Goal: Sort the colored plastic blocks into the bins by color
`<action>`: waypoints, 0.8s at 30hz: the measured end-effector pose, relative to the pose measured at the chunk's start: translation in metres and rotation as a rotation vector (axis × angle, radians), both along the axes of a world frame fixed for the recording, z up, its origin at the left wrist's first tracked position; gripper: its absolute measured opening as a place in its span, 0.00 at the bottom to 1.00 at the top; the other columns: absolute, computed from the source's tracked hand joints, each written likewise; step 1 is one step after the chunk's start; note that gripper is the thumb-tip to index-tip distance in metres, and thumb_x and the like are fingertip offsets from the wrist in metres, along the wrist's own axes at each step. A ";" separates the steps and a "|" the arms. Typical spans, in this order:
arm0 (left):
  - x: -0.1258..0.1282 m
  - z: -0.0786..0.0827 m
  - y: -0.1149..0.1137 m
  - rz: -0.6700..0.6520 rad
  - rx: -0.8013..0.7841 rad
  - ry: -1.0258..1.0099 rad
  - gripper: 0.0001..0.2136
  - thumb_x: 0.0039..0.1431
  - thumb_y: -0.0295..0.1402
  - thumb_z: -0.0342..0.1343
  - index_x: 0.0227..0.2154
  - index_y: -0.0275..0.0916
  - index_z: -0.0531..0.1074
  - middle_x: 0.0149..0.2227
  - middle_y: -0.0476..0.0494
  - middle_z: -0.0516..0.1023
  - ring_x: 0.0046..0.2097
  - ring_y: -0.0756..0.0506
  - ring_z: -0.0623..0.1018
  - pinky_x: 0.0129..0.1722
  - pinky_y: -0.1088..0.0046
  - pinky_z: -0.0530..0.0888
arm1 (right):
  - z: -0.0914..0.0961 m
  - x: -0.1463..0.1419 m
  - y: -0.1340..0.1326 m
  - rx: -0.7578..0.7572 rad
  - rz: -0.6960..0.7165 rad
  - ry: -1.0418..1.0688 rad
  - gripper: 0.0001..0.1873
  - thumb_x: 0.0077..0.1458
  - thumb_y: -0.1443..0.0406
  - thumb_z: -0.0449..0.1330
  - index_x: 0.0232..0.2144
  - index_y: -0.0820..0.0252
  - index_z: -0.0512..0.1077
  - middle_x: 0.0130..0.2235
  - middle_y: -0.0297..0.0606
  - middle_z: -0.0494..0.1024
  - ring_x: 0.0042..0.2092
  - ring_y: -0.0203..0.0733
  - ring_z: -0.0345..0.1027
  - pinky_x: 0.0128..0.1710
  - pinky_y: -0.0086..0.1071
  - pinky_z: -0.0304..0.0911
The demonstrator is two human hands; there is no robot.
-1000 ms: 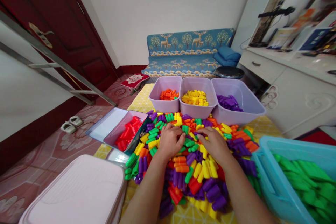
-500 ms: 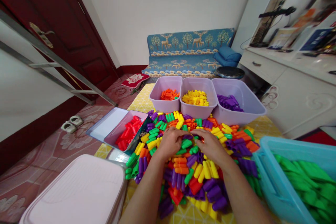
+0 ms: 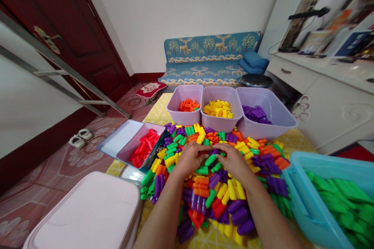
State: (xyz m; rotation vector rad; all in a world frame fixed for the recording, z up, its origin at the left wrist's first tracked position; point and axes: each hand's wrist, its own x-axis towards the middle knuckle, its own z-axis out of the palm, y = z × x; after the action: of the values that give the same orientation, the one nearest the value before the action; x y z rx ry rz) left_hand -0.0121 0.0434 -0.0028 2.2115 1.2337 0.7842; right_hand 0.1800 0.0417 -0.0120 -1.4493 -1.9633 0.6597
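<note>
A heap of small plastic tube pieces (image 3: pixel 217 186) in green, yellow, purple, orange and red covers the table in front of me. My left hand (image 3: pixel 189 158) and my right hand (image 3: pixel 233 162) rest palm down on the heap, side by side, fingers curled into the pieces near several green ones (image 3: pixel 210 160). What the fingers grip is hidden under them. Behind the heap stand three lilac bins: orange pieces (image 3: pixel 188 105), yellow pieces (image 3: pixel 217 109) and purple pieces (image 3: pixel 256 113).
A pink tray of red pieces (image 3: pixel 142 147) lies at the left. A blue bin of green pieces (image 3: pixel 336 198) stands at the right. A pink lidded box (image 3: pixel 84 214) is at the near left. A sofa, a ladder and a white cabinet surround the table.
Both hands have drawn closer together and slightly toward me, curling over the green pieces in the middle of the heap.
</note>
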 end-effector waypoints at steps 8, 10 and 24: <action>0.003 0.011 -0.004 -0.024 -0.032 -0.050 0.17 0.62 0.43 0.49 0.44 0.42 0.78 0.40 0.44 0.82 0.41 0.43 0.78 0.45 0.70 0.69 | 0.006 -0.004 -0.004 0.005 -0.051 -0.007 0.08 0.51 0.66 0.59 0.35 0.57 0.74 0.39 0.39 0.79 0.43 0.45 0.72 0.47 0.38 0.64; 0.003 0.012 -0.006 -0.052 -0.047 -0.043 0.16 0.58 0.43 0.55 0.45 0.42 0.77 0.42 0.44 0.81 0.43 0.43 0.77 0.46 0.70 0.69 | 0.006 -0.004 -0.004 -0.004 -0.091 -0.011 0.08 0.50 0.66 0.59 0.35 0.57 0.74 0.38 0.39 0.79 0.43 0.45 0.72 0.46 0.38 0.65; 0.003 -0.003 -0.004 -0.003 -0.270 -0.368 0.15 0.58 0.34 0.54 0.48 0.40 0.71 0.36 0.48 0.76 0.34 0.48 0.73 0.38 0.74 0.70 | 0.011 -0.004 -0.004 -0.020 -0.107 0.177 0.13 0.49 0.62 0.61 0.39 0.58 0.75 0.41 0.40 0.79 0.44 0.46 0.72 0.47 0.40 0.64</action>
State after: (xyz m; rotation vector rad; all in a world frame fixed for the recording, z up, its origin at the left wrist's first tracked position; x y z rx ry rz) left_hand -0.0093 0.0392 -0.0054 1.7592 1.0802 0.9150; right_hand 0.1764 0.0375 -0.0010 -1.4453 -1.7364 0.7345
